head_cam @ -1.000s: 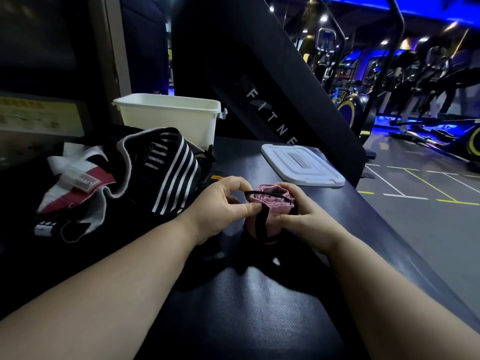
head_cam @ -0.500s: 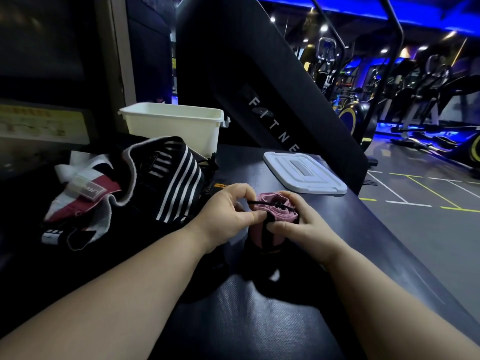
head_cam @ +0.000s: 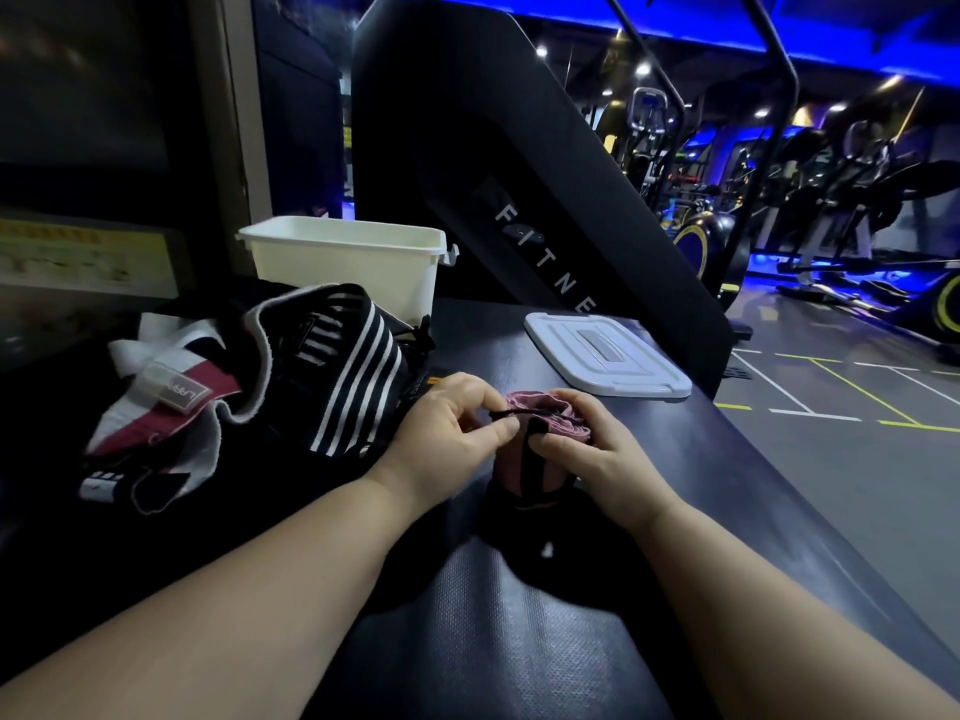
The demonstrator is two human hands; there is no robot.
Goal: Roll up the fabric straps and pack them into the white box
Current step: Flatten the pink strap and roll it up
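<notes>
A pink fabric strap (head_cam: 511,467) stands rolled up and upright on the dark padded surface, with a black band down its side. My left hand (head_cam: 447,433) pinches a thin black cord stretched across the roll's top. My right hand (head_cam: 587,449) grips the roll from the right, thumb on the black band. A pile of loose straps (head_cam: 249,387), black with white stripes and white with maroon, lies to the left. The open white box (head_cam: 343,272) stands behind that pile.
The box's white lid (head_cam: 608,356) lies flat on the surface to the right of the box. A tall black machine panel (head_cam: 519,200) rises behind. The surface's right edge drops to the gym floor (head_cam: 831,459), with exercise machines beyond.
Both hands stay on the pink roll in the same place. My left fingers have shifted slightly along the black cord on top. The camera has tilted a little.
</notes>
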